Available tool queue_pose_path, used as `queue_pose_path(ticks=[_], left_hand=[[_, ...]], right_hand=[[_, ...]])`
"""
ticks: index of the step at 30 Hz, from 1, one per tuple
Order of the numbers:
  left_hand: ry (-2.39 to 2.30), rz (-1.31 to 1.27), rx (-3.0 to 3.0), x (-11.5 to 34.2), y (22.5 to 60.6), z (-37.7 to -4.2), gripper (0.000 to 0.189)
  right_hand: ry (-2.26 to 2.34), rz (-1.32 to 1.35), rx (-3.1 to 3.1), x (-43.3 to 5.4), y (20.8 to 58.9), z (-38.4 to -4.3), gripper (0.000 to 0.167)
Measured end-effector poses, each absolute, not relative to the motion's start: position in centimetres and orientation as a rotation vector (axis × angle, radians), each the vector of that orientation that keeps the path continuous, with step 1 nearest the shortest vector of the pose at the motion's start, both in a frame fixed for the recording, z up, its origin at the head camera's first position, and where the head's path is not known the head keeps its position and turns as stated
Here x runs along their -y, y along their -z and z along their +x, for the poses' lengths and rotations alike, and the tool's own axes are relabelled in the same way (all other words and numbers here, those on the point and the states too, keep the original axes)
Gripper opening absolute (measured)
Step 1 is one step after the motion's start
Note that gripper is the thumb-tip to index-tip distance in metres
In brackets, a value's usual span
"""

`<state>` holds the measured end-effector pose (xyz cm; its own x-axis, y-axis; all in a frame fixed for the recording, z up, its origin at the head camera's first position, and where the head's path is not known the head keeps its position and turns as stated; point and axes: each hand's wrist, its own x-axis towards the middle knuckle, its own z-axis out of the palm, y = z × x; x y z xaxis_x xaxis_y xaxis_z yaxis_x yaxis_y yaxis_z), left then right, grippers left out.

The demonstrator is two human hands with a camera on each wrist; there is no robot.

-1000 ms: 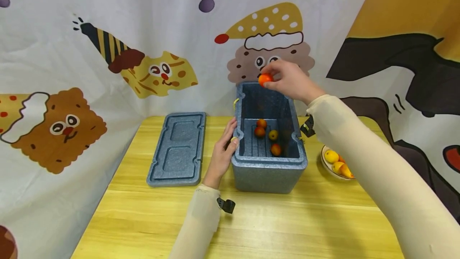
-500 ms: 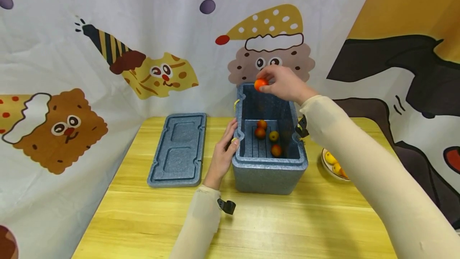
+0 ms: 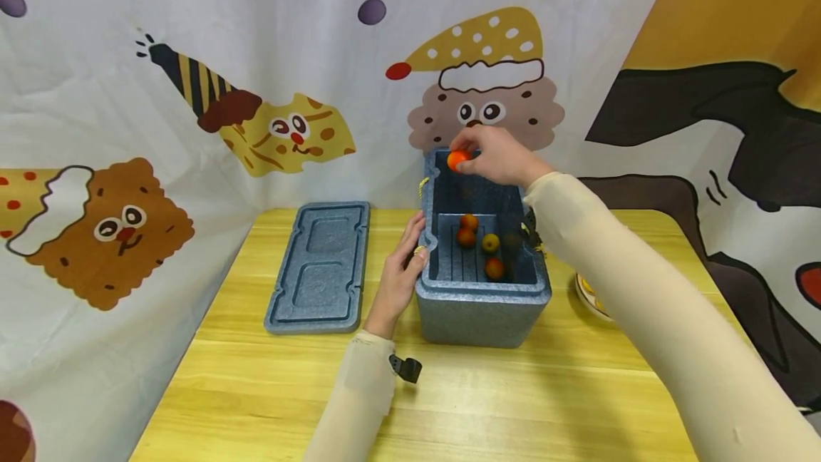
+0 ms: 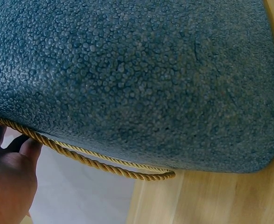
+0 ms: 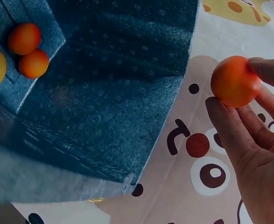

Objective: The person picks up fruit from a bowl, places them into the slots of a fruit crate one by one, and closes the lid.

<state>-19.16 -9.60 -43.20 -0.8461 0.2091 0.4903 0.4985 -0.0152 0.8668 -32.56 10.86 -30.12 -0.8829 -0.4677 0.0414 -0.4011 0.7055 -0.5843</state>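
Observation:
A grey-blue foam box (image 3: pixel 484 312), its top uncovered, stands on the table. My left hand (image 3: pixel 394 280) lies along the box's left side, fingers extended and thumb by the upper edge. In the left wrist view, that hand touches the box near a yellow rope (image 4: pixel 104 163). Over the box's far end, my right hand (image 3: pixel 500 155) pinches a round orange-red fruit (image 5: pixel 235 81) between thumb and fingertips. Inside on the box's floor lie a yellow fruit (image 3: pixel 490 243) and several orange-red fruits, including one nearer the front (image 3: pixel 494 268).
A grey lid (image 3: pixel 321 266) lies flat on the wooden table (image 3: pixel 462 405) left of the box. To the right stands a bowl (image 3: pixel 586 301) with yellow fruit, partly hidden by the right sleeve. A printed cartoon cloth (image 3: pixel 308 20) hangs behind the table.
My right hand has moved left and slightly down with the orange-red fruit, further in over the far end of the box. The left hand stays at the box's side.

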Motion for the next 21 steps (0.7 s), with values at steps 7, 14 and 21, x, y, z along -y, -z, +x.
queue_pose_path(ticks=[7,14,21], left_hand=[[1.957,-0.76,2.033,9.66,42.99,-19.02,0.048],[1.958,-0.75,2.038,9.66,43.03,-19.01,0.048],[1.954,-0.756,2.045,9.62,43.05,-19.08,0.048]], right_hand=[[0.877,-0.698,-2.795,-10.55,30.57,-32.85,0.038],[0.856,-0.689,-2.796,-10.55,30.72,-32.78,0.038],[0.855,-0.703,-2.797,-10.38,30.71,-32.9,0.039]])
